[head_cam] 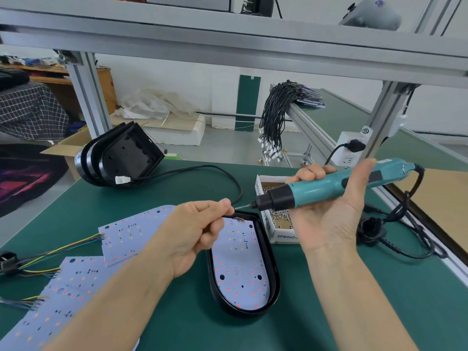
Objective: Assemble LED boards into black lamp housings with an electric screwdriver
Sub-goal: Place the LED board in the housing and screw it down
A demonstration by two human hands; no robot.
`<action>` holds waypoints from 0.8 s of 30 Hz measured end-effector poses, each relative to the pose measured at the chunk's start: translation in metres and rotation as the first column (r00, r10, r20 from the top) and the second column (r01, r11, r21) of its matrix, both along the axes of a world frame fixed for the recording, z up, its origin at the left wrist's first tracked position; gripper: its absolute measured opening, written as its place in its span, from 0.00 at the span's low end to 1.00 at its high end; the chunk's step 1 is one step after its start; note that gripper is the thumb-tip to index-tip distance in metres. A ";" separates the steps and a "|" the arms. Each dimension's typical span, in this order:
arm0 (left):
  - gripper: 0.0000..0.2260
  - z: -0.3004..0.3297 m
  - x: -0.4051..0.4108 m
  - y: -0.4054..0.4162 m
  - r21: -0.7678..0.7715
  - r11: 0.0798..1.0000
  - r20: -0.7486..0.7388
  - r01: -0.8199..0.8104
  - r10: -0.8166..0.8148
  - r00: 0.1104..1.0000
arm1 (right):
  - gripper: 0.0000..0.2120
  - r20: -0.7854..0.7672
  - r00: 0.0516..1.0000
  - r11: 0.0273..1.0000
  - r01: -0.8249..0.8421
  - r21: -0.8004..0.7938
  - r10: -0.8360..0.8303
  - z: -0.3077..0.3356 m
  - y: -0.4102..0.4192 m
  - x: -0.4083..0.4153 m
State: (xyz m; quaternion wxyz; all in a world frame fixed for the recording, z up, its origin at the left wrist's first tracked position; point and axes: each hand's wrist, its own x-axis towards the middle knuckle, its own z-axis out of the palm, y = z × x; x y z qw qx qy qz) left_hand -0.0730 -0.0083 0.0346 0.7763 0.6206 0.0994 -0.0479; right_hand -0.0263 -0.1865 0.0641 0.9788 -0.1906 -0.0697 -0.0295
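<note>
A black lamp housing (273,272) lies on the green table with a white LED board (238,269) seated inside it. My right hand (329,214) grips a teal electric screwdriver (316,188), held level above the housing's far end with its bit pointing left. My left hand (195,231) hovers over the housing's left rim, its thumb and forefinger pinched right at the bit's tip; whether they hold a small screw I cannot tell.
Loose LED boards (131,234) with coloured wires lie at the left. A stack of black housings (121,155) stands at the back left. A white box of screws (276,226) sits behind the housing. The screwdriver's black cord (395,239) trails right.
</note>
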 end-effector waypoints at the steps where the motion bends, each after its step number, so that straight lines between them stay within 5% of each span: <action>1: 0.09 0.001 0.000 0.000 -0.067 0.998 -0.042 -0.005 0.002 0.999 | 0.22 -0.002 1.000 1.000 -0.001 -0.002 0.001 0.000 0.000 0.000; 7: 0.10 0.002 -0.004 0.005 -0.453 0.892 -0.149 0.012 -0.089 0.985 | 0.22 -0.012 1.000 1.000 -0.009 -0.013 0.008 0.001 0.002 -0.001; 16: 0.12 -0.001 -0.013 0.005 -0.351 0.935 0.005 0.045 -0.046 0.999 | 0.21 0.045 0.999 0.999 -0.025 -0.043 0.027 0.003 0.006 -0.003; 24: 0.11 0.006 -0.013 0.002 -0.584 0.801 -0.249 -0.133 -0.021 0.968 | 0.19 0.033 0.999 0.998 -0.021 -0.054 0.022 0.003 0.008 -0.003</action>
